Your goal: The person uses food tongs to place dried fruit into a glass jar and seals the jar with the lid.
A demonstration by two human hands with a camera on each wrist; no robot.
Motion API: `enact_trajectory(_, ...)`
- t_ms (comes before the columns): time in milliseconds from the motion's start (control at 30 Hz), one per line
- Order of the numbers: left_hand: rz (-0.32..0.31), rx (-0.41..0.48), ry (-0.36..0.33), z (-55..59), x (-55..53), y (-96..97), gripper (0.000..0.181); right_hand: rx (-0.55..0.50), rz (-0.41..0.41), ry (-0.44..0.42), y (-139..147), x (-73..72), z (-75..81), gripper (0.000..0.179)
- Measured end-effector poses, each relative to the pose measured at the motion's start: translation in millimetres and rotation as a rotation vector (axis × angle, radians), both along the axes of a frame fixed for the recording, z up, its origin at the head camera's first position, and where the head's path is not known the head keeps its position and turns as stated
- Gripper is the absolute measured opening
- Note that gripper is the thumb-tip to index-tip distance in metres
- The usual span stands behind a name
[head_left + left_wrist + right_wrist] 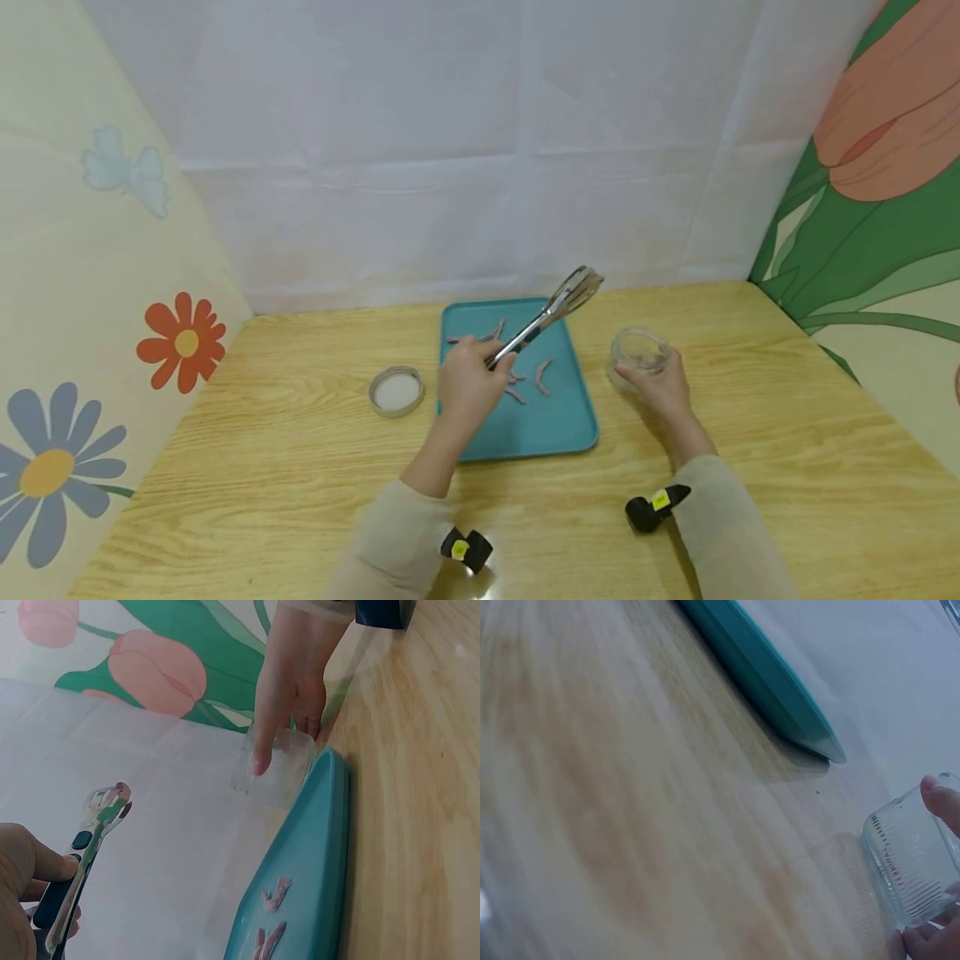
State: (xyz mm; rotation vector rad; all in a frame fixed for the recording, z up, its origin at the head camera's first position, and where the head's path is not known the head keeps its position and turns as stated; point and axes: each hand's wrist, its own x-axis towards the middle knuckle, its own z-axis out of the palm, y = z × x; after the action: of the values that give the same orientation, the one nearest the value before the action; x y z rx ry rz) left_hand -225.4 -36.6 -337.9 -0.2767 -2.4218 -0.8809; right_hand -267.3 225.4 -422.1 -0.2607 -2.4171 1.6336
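We see a teal tray [528, 433], pinkish strips [543, 377], silvery, dark-trimmed tongs [553, 312], a clear jar [900, 862] patterned with fine lines and a tan-rimmed white lid [396, 393]. We find a yellow, wood-grained tabletop [300, 467], white backdrop [360, 100], red flower [187, 342], blue-grey flower [47, 473] and coral tulip [892, 125].

The right hand [931, 943] is gripping a clear glass jar [906, 859], its thumb resting by the rim and its fingers showing on the opposite side. Fine ridges are running along the jar's wall. To the left, apart from the jar, a teal tray [769, 682] is lying on the wood-grained bench [645, 795]. A pale sheet [885, 682] is forming the far background.
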Motion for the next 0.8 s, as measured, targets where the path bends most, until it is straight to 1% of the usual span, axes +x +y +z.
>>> enact_trajectory(67, -0.006, -0.013, -0.007, -0.3, 0.6, 5.7, 0.014, -0.003, 0.0, 0.009, 0.5, -0.2, -0.6, 0.094)
enact_trajectory(167, 0.003, -0.045, -0.03, -0.3, 0.6, 15.1, 0.013, -0.013, 0.004, 0.02, 0.5, -0.6, -1.1, 0.093)
enact_trajectory(400, -0.01, -0.097, -0.117, -1.4, 2.1, 34.7, 0.017, -0.021, -0.015, 0.021, -0.7, -0.9, -0.6, 0.092)
enact_trajectory(633, -0.009, -0.17, -0.121, -10.9, 1.8, 46.2, 0.018, -0.064, -0.001, 0.033, -1.3, -1.4, 0.1, 0.09)
enact_trajectory(800, -0.007, -0.206, -0.146, -19.6, 2.2, 51.6, 0.021, -0.069, -0.001, 0.023, -1.5, -1.1, -0.3, 0.091)
